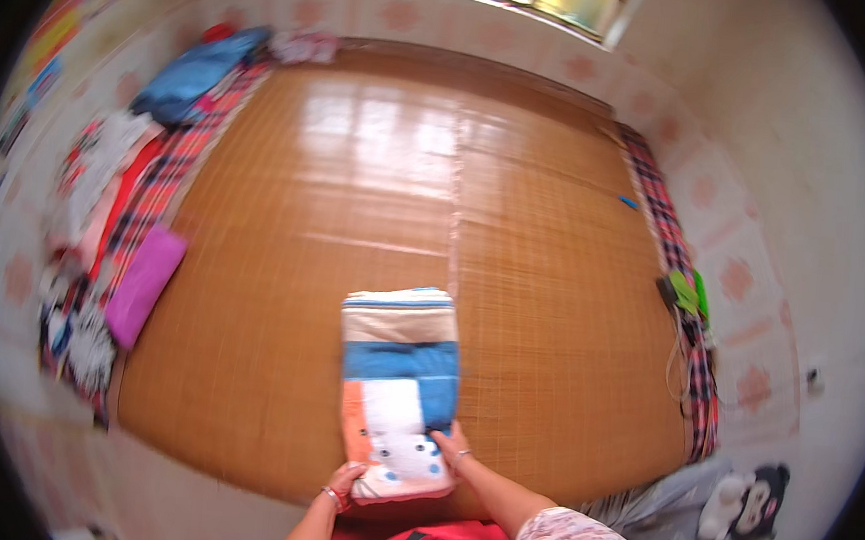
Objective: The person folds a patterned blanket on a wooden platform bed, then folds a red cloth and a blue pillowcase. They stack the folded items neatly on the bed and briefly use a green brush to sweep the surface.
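Note:
A folded towel or small blanket [402, 366] with cream, blue, orange and white areas lies before me, its long side pointing away from my body. Printed dots and a cartoon-like pattern mark its near end. My left hand [347, 482] grips the near left corner, thumb on top. On the right edge, a little farther up, my right hand [452, 446] holds the cloth with its fingers partly hidden. Beneath the bundle is a brown woven sleeping mat [564, 317]; whether the near end touches it, I cannot tell.
Along the left edge lie a purple folded cloth [147, 284], piled clothes [104, 172] and a blue bundle [201, 77]. Green items [683, 291] and a cable [673, 362] sit at the right edge. A small blue object [628, 202] and a plush toy [754, 507] are also on that side.

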Motion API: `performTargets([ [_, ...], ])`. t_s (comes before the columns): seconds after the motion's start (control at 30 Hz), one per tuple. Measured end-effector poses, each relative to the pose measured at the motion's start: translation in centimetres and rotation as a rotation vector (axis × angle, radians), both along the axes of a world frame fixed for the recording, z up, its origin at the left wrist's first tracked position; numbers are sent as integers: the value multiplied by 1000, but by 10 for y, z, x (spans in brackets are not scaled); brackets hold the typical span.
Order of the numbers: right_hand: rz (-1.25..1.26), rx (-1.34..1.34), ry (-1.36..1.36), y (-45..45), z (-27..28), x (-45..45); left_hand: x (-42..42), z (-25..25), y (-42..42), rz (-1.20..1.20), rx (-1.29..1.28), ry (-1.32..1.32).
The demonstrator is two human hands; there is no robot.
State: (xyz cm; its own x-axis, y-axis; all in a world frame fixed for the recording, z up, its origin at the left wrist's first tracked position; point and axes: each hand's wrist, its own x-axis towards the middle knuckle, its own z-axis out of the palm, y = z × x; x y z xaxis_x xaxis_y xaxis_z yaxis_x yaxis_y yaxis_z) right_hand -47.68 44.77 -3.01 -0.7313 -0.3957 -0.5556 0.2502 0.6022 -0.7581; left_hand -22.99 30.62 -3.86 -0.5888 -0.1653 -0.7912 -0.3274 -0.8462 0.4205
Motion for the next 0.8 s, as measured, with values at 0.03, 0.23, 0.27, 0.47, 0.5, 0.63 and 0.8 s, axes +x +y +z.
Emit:
performTargets([
  [0.03, 21, -23, -40, -11, -3, 3, -2, 2, -11, 14, -56, -61],
  [0.23, 57, -361, -94, -148, -17, 3, -8, 35, -135, 169, -238, 260],
  [0.27, 145, -398, -26, -198, -11, 2, 5, 52, -178, 384, -275, 332],
  [0.47, 321, 293, 675, -166, 19, -4, 64, 34, -221, 475, -1140, -369],
  [0.5, 261, 354, 759, -121, 18, -11, 64, 22, -189, 332, -1158, -354],
  [0.63, 163, 813, 835, 38, -13, -32, 33, -2, -90, -390, -1524, -586],
  [0.8, 250, 739, 995, 70, -42, -23, -51, -11, -77, -611, -1800, -575],
])
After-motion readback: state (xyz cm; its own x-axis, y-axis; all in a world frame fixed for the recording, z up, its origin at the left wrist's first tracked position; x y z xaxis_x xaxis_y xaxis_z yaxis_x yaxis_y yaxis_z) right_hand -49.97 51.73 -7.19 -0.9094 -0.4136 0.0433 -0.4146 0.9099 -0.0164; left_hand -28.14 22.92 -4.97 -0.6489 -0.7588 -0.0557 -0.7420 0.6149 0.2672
